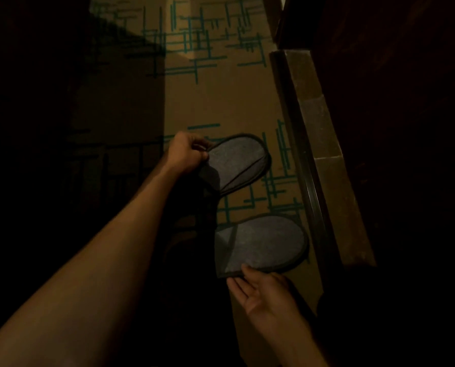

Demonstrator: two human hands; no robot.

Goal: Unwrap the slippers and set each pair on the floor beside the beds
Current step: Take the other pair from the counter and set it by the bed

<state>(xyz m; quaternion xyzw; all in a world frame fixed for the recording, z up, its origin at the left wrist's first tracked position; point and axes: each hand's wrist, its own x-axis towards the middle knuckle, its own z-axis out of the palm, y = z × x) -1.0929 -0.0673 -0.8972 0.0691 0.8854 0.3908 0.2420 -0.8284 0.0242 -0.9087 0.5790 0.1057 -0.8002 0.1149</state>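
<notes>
Two flat grey slippers with dark trim show against the patterned carpet (pixel 221 102). My left hand (pixel 186 154) is closed on the heel end of the farther slipper (pixel 237 160) and holds it tilted above the floor. The nearer slipper (pixel 263 242) lies flat close to the bed base (pixel 324 144) on the right. My right hand (pixel 260 292) is palm up with fingers spread at this slipper's near edge, and its thumb touches the trim. No wrapper is visible.
The room is dim. A dark strip (pixel 311 197) runs along the foot of the bed base. The left side of the view is deep shadow, and a dark shape (pixel 189 234), possibly my legs, lies between my arms.
</notes>
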